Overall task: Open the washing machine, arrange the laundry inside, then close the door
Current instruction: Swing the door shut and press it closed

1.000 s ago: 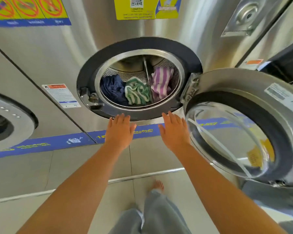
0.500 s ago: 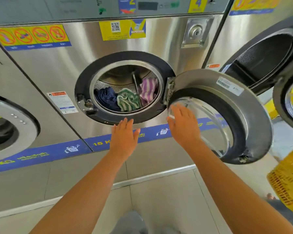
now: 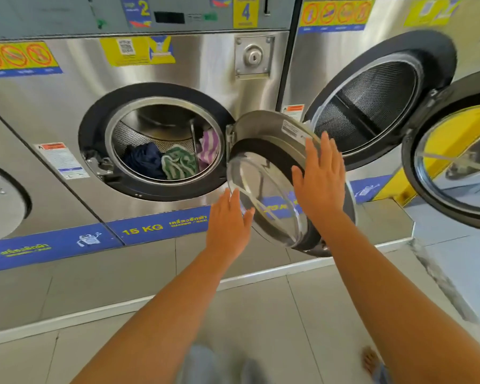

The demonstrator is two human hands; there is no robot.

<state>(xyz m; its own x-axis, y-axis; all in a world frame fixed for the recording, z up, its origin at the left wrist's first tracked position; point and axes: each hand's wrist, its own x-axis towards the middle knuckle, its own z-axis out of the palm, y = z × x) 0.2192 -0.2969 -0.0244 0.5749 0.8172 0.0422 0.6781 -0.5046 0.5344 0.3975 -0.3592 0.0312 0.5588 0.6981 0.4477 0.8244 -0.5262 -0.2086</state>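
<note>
Steel door [image 3: 272, 134] half-open, right hand [image 3: 320, 181] flat on it.

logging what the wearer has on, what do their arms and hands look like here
Both arms are bare to the bottom edge of the frame, with no sleeves showing. The left hand and right hand wear no gloves, and no rings, watch or bracelets are visible. Nails look short and unpainted, though the view is slightly blurred.
</note>
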